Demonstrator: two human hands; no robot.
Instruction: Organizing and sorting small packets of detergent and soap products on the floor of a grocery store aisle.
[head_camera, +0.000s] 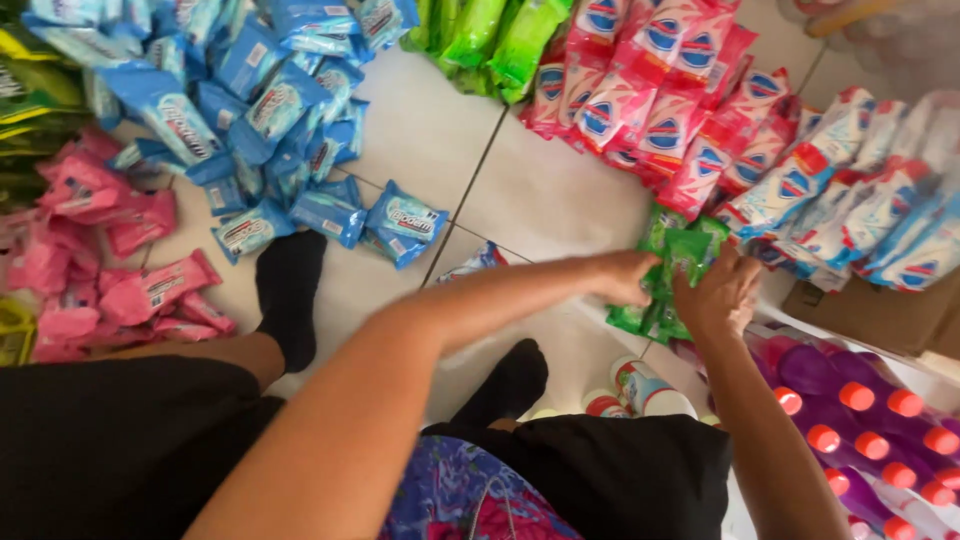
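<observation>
Left hand (625, 277) and right hand (718, 295) both have fingers closed on small green plastic packets (672, 262); packets held above white tiled floor (560, 190), beside red-and-white sachets (690, 110).

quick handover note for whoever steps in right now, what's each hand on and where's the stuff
Left hand and right hand: both closed on the bunch of green packets, held above the white tiled floor.
Sorted into piles on the floor: blue packets, pink packets, red and white packets, more green packets.
Purple bottles with orange caps lie at lower right.
Left: the green bunch is in hand, not yet set down.
</observation>
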